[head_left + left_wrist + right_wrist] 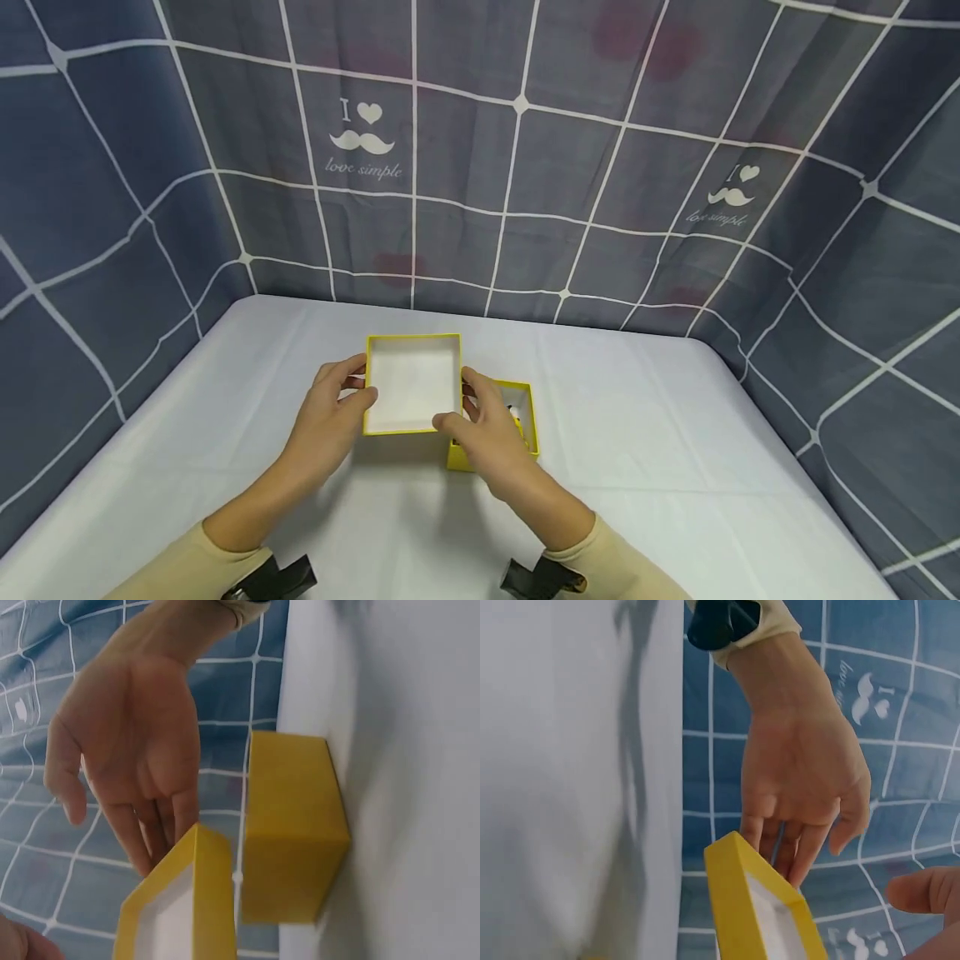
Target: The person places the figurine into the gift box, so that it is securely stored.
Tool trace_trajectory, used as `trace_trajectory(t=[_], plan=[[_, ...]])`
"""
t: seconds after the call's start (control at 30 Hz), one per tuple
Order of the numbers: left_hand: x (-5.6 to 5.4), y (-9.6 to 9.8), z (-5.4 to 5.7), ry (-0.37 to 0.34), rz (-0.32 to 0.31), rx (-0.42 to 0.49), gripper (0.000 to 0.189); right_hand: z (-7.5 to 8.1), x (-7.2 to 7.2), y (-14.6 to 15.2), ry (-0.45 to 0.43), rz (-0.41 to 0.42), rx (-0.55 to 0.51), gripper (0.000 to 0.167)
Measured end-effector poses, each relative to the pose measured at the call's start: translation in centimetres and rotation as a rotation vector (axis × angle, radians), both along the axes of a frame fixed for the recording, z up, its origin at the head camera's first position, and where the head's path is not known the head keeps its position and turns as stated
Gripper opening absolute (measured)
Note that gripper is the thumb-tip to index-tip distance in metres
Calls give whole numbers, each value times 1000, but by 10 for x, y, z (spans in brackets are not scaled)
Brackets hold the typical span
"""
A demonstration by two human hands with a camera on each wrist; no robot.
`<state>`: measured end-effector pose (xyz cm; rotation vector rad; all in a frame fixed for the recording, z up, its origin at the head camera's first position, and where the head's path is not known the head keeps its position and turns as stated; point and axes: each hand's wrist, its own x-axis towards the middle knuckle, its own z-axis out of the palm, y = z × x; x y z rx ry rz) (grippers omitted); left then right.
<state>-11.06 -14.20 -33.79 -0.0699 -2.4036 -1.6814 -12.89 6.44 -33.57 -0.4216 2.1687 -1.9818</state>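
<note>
A square yellow box lid (415, 379) is held up off the table, its white inside facing the head camera. My left hand (330, 417) holds its left edge, thumb in front. At the right edge, my right hand (491, 433) holds the lid, with its thumb by the lower right corner. Behind the right hand stands an open yellow box (531, 417) on the table, with small yellow, white and black items partly visible inside. In the left wrist view the box (289, 802) stands beside the lid (212, 889), apart from it.
A white cloth covers the table (637, 483). Dark grey curtains (465, 150) with a white grid enclose it at the back and both sides. Each wrist wears a black device (288, 577).
</note>
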Motion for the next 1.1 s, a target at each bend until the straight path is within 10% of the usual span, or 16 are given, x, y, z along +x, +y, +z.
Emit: trace_trajectory(t=[0.5, 0.77, 1.1], plan=[[-23, 45, 2, 68, 1, 43, 45, 5, -15, 50, 119, -102, -18, 72], [-31, 59, 1, 144, -63, 305, 26, 0, -14, 70, 126, -149, -133, 38], [-31, 57, 0, 76, -44, 135, 24, -11, -13, 86, 151, -213, -201, 25]])
